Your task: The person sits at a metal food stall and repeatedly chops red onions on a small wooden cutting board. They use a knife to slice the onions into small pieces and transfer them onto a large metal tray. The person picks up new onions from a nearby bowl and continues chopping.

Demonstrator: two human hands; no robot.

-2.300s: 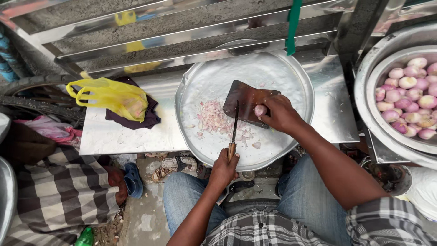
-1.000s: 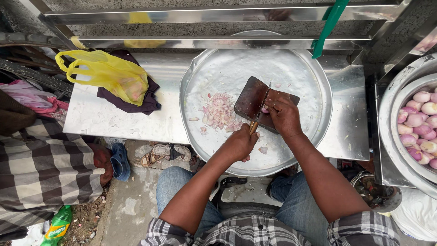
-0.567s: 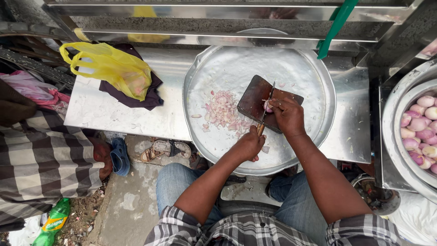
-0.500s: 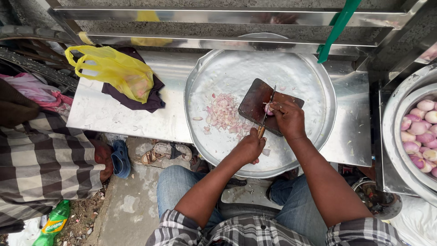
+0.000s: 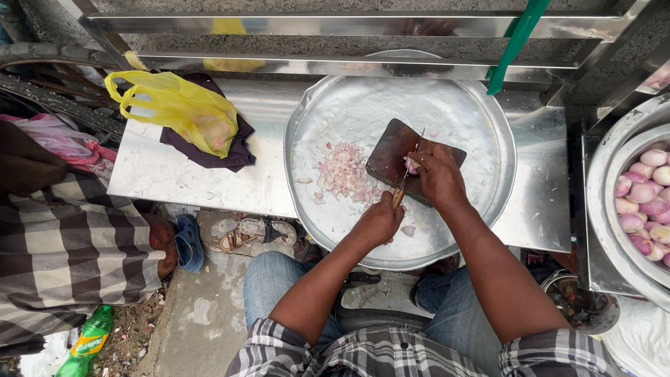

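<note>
The left hand (image 5: 380, 222) is closed around the wooden handle of a knife (image 5: 409, 167), and the thin blade stands on its edge over the dark cutting board (image 5: 394, 157), pointing away from the person. The right hand (image 5: 436, 174) rests on the board with its fingers curled down on a small piece of onion (image 5: 412, 166), just beside the blade, so the piece cannot slip while the blade comes down next to the fingertips.

The board lies inside a big round metal tray (image 5: 481, 126) on the steel tabletop (image 5: 174, 174), probably so the tray's rim keeps the cut pieces from scattering. A heap of chopped onion (image 5: 343, 172) sits in the tray just left of the board, on the knife hand's side. At the right edge a metal bowl (image 5: 604, 188) holds peeled whole onions (image 5: 645, 202), near the right hand. Well apart on the left, a yellow plastic bag (image 5: 178, 108) lies on a dark cloth (image 5: 209, 150).
</note>
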